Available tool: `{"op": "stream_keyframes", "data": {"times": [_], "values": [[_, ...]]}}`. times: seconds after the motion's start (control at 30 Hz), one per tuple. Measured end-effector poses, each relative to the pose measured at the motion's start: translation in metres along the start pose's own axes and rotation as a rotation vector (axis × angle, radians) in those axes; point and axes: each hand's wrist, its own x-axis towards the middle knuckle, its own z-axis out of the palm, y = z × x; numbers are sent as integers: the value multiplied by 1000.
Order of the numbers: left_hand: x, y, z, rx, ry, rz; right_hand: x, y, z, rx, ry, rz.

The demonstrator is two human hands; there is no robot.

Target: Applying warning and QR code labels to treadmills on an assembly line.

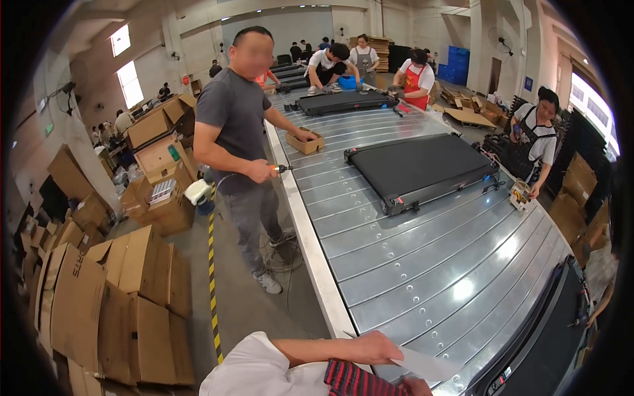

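Note:
My left hand, its forearm reaching in from the lower left, is closed on a white sheet. The sheet extends right from the hand over the metal table. A small pointed tip shows beside that hand's far edge; what it belongs to I cannot make out. My right hand, below a red-and-dark striped sleeve, is at the lower edge near the sheet. Its fingers are mostly cut off. On the right lies a black treadmill deck, nearest to the sheet's far end.
Another treadmill deck lies mid-table. At the left edge a person holds a power screwdriver and touches a cardboard box. A person at right reaches to a small tray. Stacked cartons stand left.

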Motion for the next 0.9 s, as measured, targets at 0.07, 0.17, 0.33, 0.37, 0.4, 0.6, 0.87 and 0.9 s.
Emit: {"op": "stream_keyframes", "data": {"times": [0.07, 0.17, 0.33, 0.37, 0.4, 0.6, 0.87, 0.9], "values": [[0, 10, 6, -19, 26, 18, 54, 49, -36, 174, 101, 293], [-8, 21, 10, 97, -24, -90, 26, 5, -4, -280, 179, 0], [-5, 30, 10, 76, -39, -116, 24, 21, -14, -196, 141, 63], [-4, 31, 8, 94, -68, -142, 26, 24, -12, -189, 157, 66], [-3, 31, 5, 110, -99, -166, 27, 27, -9, -178, 174, 71], [6, 31, 3, -101, -23, -201, 6, 38, 24, -91, 486, -48], [35, 12, -62, -505, 288, -521, -42, -59, 39, 326, 983, -626], [38, 5, -63, -519, 248, -511, -53, -77, 48, 371, 997, -743]]}}
